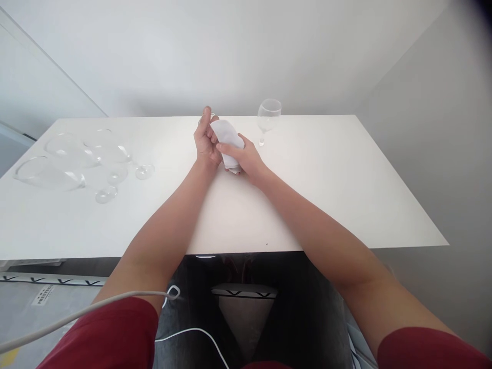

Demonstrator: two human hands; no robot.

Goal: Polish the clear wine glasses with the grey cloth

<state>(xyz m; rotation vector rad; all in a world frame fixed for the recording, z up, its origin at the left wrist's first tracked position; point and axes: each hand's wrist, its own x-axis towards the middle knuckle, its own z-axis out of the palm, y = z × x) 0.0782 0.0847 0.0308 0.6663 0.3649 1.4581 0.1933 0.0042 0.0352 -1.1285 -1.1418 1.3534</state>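
In the head view, both my hands meet over the far middle of the white table. My left hand has its fingers curled round a clear glass; only a thin curved edge of it shows, the remainder hidden by the fingers and cloth. A folded white cloth is gripped in my right hand, thumb on top, and pressed against the left hand. Just beyond the right hand, a wine glass stands upright near the back edge.
Three wine glasses lie on their sides at the table's left, stems pointing right. A white wall rises behind the table. A white cable crosses below the front edge, near my left arm.
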